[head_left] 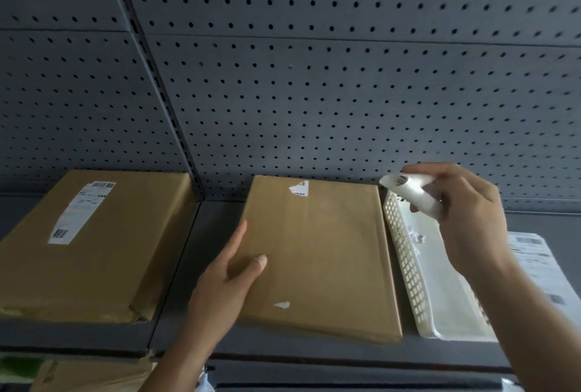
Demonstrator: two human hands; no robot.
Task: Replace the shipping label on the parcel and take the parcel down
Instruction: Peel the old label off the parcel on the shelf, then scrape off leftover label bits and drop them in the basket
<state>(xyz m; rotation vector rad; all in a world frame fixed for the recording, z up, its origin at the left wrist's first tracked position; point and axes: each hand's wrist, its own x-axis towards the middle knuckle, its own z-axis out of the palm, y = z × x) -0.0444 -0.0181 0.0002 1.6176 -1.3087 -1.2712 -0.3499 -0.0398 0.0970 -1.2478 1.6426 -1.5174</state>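
A flat brown parcel [317, 253] lies on the grey shelf [188, 266] in the middle of the view. Small white scraps of a torn label [300, 187] remain near its far edge, and another scrap [282, 305] sits near its front. My left hand [229, 278] rests on the parcel's left edge, thumb on top. My right hand [465, 212] is raised above the white basket and pinches a curled, peeled-off white label [408, 192].
A second brown parcel [85, 243] with an intact label lies to the left. A white perforated plastic basket [408, 266] stands right of the middle parcel. Printed label sheets [540, 266] lie at the far right. Grey pegboard [314, 77] forms the back wall.
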